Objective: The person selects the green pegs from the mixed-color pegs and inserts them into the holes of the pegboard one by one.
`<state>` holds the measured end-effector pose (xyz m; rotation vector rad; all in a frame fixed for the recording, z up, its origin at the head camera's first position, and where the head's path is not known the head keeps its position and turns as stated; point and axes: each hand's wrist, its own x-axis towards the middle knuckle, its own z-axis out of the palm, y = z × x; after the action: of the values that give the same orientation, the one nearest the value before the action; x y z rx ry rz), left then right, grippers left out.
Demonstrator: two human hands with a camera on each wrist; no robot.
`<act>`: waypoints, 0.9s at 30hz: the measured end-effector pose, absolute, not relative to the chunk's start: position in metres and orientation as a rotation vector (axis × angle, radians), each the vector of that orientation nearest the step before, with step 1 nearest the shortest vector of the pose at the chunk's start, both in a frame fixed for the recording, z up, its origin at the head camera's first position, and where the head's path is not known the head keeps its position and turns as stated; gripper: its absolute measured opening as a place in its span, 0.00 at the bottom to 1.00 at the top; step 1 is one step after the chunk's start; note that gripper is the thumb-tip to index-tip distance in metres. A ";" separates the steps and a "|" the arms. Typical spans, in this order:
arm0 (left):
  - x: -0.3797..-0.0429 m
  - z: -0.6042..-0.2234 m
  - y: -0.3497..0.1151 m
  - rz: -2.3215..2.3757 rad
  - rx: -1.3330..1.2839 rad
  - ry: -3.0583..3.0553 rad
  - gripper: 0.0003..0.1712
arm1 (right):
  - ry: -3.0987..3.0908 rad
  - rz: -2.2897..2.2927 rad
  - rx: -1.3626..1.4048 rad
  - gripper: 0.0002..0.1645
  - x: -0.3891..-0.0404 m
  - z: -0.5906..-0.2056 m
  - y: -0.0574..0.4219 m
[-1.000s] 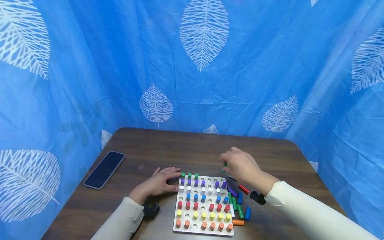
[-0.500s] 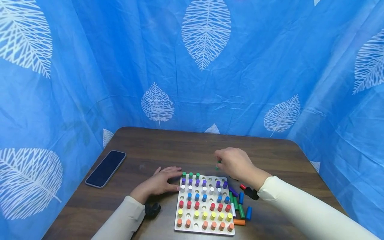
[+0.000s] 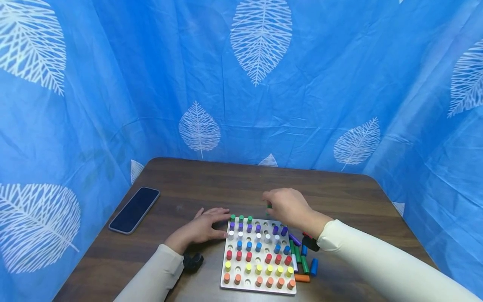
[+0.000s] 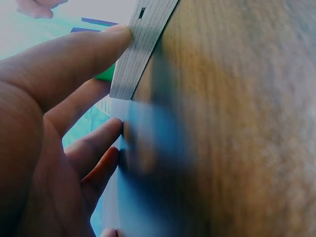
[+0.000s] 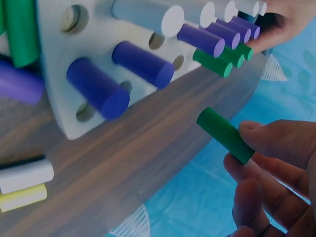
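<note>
A pale pegboard (image 3: 237, 287) lies on the table, with rows of coloured pegs upright in many of its holes. Three green pegs (image 3: 241, 219) stand at the left end of its back row. My right hand (image 3: 288, 205) pinches a loose green peg (image 5: 224, 136) between thumb and fingers, near the board's back edge and tilted in the right wrist view. My left hand (image 3: 200, 228) rests at the board's left side, fingers extended. In the left wrist view its thumb (image 4: 106, 47) presses against the board's side edge, while the other fingers reach past the back corner.
Loose pegs lie right of the board, among them an orange peg (image 3: 302, 278), a blue peg (image 3: 314, 267) and a purple peg (image 3: 295, 239). Behind them are a white peg (image 5: 27, 175) and a yellow peg (image 5: 24, 197). A phone (image 3: 134, 209) lies at the left.
My right hand has moved left with the green peg, along the board's back edge. My left hand stays at the board's left side.
</note>
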<state>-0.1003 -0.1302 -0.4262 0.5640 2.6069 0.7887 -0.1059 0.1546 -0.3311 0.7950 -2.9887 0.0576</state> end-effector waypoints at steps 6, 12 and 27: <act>-0.102 -0.426 -0.130 0.787 0.573 2.605 0.38 | -2.973 0.028 0.848 0.19 -0.103 -0.336 0.144; -0.102 -0.426 -0.131 0.788 0.555 2.592 0.38 | -2.964 0.019 0.885 0.19 -0.103 -0.341 0.136; -0.100 -0.425 -0.129 0.796 0.591 2.581 0.37 | -2.994 0.020 0.931 0.16 -0.102 -0.358 0.131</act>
<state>-0.0998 -0.1286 -0.4255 0.5915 2.5805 0.7957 -0.1021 0.1312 -0.3576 0.9310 -2.9935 0.0199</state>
